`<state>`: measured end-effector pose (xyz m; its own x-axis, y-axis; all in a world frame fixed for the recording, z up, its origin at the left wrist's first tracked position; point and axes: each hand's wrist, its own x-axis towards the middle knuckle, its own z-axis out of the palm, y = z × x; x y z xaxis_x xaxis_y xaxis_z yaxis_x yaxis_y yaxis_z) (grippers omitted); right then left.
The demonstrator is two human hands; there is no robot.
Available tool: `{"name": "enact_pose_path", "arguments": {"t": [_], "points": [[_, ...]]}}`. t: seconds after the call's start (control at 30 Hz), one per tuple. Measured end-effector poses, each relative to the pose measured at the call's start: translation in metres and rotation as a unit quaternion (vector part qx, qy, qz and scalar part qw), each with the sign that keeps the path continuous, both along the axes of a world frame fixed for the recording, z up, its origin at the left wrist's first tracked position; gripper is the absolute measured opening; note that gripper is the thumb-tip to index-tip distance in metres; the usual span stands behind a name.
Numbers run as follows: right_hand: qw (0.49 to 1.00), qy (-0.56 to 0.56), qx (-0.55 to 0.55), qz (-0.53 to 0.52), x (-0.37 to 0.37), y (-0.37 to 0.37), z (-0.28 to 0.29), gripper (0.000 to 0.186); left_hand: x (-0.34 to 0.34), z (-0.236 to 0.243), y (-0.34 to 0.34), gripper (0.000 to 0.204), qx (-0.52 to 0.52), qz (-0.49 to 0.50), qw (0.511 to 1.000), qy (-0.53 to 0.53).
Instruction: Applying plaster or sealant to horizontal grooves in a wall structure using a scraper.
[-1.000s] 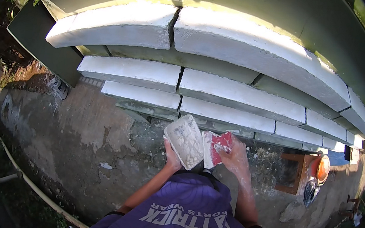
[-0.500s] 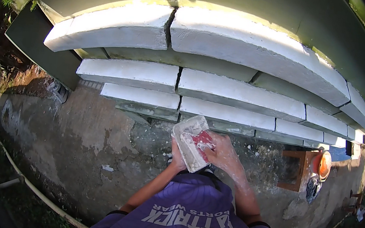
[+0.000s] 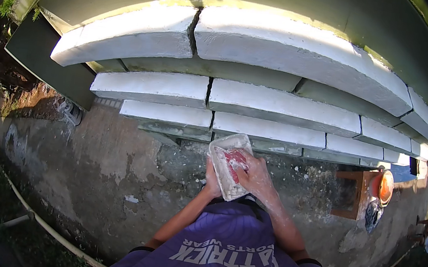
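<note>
Head view, looking down: left hand point(image 3: 213, 178) clasps the pale, paste-smeared tray point(image 3: 233, 192) along its left side, the fingers underneath mostly hidden; tray sits tilted in front of the torso, just short of the white-coated steps point(image 3: 285, 97), above stained concrete ground point(image 3: 111, 187). Right hand point(image 3: 254, 171), whitened to the forearm, grasps a red scraper point(image 3: 234, 160) down inside the tray; whether its edge meets the tray floor, cannot tell. Working judgement: best kept with a firm left-hand hold, since pressure from the right would tip so shallow a vessel. Blade low and flat, drawn along the wall, should gather paste more cleanly than jabbing. Smeared fingers may slip, so a snug pinch, wrist loose, seems wise.
</note>
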<state>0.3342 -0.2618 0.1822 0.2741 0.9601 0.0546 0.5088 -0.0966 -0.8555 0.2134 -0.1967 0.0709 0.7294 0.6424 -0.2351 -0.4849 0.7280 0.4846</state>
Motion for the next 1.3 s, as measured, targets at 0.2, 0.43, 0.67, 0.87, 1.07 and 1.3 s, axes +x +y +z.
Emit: {"name": "enact_pose_path", "arguments": {"t": [0.2,0.43,0.67,0.87,1.07,1.3], "points": [[0.993,0.107,0.017,-0.049,0.001,0.006,-0.034,0.036,0.005,-0.003,0.005,0.077,0.023,0.014,0.999,0.047],[0.948,0.308,0.057,-0.064,0.013,-0.001,-0.051,0.035,0.005,0.012,0.003,0.077,-0.02,-0.02,0.994,0.107],[0.987,0.151,0.028,-0.053,0.027,-0.013,-0.03,0.029,0.0,0.006,0.002,0.077,-0.035,-0.044,0.998,0.042],[0.988,0.136,0.059,-0.052,0.009,-0.012,-0.05,0.029,0.005,0.001,-0.004,0.076,-0.006,-0.025,0.998,0.062],[0.939,0.329,0.062,-0.081,0.014,-0.016,-0.061,0.034,0.009,0.001,-0.003,0.075,0.005,-0.042,0.994,0.105],[0.918,0.391,0.022,-0.064,0.03,-0.025,-0.061,0.038,0.008,0.002,-0.004,0.076,-0.022,-0.072,0.991,0.114]]}}
